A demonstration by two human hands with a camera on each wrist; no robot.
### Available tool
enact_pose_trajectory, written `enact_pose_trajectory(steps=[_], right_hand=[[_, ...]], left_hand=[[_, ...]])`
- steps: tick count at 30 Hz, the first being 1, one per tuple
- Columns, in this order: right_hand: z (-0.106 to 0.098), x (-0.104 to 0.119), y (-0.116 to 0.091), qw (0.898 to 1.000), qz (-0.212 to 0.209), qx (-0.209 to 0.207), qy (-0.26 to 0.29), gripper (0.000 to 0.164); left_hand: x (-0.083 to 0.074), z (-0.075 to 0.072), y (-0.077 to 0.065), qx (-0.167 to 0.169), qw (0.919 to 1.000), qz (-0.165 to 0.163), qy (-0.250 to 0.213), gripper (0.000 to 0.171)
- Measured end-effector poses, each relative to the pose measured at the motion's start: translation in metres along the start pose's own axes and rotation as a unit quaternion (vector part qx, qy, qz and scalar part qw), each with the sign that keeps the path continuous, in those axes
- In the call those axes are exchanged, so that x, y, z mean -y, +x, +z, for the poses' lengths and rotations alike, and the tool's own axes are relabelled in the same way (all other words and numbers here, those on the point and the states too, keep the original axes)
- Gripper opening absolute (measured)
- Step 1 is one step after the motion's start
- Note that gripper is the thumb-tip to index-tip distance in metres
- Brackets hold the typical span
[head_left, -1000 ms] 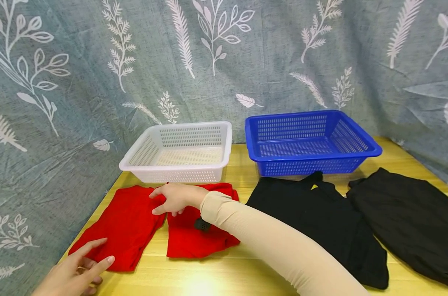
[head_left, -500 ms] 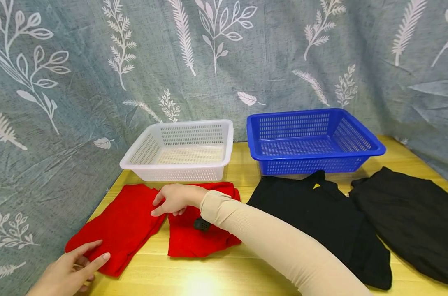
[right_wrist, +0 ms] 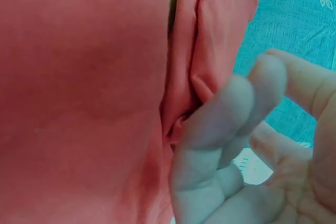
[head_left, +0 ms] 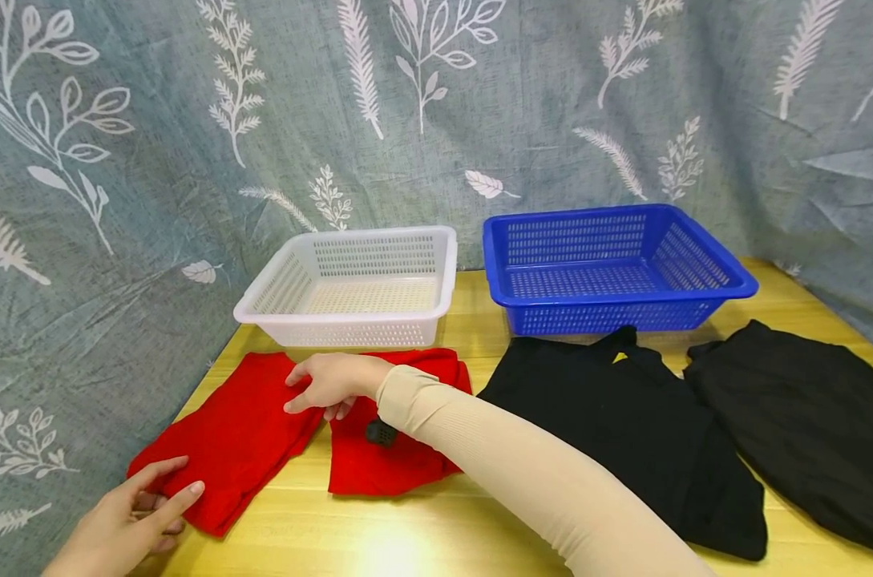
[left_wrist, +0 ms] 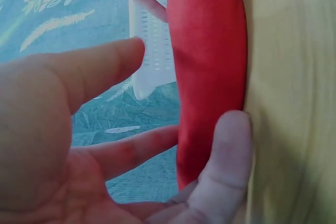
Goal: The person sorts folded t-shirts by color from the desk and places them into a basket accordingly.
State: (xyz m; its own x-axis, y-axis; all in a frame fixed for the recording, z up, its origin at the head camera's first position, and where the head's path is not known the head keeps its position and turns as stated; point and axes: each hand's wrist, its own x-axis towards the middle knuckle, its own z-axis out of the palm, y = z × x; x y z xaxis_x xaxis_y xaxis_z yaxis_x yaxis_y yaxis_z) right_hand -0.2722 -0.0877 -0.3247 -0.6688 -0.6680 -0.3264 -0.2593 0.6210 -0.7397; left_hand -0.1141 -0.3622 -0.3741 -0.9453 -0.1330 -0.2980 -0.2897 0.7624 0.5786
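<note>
A folded red cloth garment [head_left: 237,425] lies slantwise at the table's left. My left hand [head_left: 129,513] is at its near end; in the left wrist view fingertips touch the red cloth [left_wrist: 210,66] edge, with the fingers loosely spread. Over the garment's far right edge is my right hand [head_left: 335,385], its fingers loosely bent beside the folds [right_wrist: 194,51] in the right wrist view. No pinch on the cloth shows there. A second folded red garment [head_left: 378,473] lies to the right, partly hidden under my right wrist and forearm.
Behind the garments stand a white basket [head_left: 349,328] and a blue basket [head_left: 624,312], each with nothing in it. A black shirt [head_left: 595,409] and another black garment [head_left: 790,401] lie on the right of the wooden table [head_left: 313,537]. A patterned curtain [head_left: 407,144] hangs behind.
The left red garment's near end has shifted left and slightly nearer, along with my left hand. My right hand has stayed almost in place. The view has tilted slightly.
</note>
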Motion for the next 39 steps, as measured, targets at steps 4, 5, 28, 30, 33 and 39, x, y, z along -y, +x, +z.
enact_pose_trajectory(steps=[4,5,28,30,33,39], right_hand=[[-0.005,-0.003,0.003,0.999,0.001,0.004,0.044,0.057],[-0.006,-0.004,0.004,0.999,0.000,0.005,0.049,0.056],[-0.008,-0.003,0.018,0.998,-0.012,0.019,0.062,0.046],[-0.006,-0.003,0.020,0.996,-0.012,0.025,0.079,0.045],[-0.005,-0.003,0.022,0.994,-0.009,0.034,0.104,0.039],[-0.002,-0.005,0.026,0.990,-0.010,0.057,0.126,0.028]], left_hand=[[0.002,-0.002,0.003,0.008,0.9982,0.012,-0.057,0.078],[0.002,-0.002,0.003,0.012,0.9977,0.013,-0.065,0.078],[0.010,-0.010,0.006,0.016,0.9980,0.006,-0.061,0.078],[0.011,-0.011,0.007,0.015,0.9964,-0.002,-0.084,0.078],[0.014,-0.011,0.009,0.018,0.9921,-0.016,-0.123,0.077],[0.024,-0.011,0.009,0.038,0.9841,-0.010,-0.173,0.057]])
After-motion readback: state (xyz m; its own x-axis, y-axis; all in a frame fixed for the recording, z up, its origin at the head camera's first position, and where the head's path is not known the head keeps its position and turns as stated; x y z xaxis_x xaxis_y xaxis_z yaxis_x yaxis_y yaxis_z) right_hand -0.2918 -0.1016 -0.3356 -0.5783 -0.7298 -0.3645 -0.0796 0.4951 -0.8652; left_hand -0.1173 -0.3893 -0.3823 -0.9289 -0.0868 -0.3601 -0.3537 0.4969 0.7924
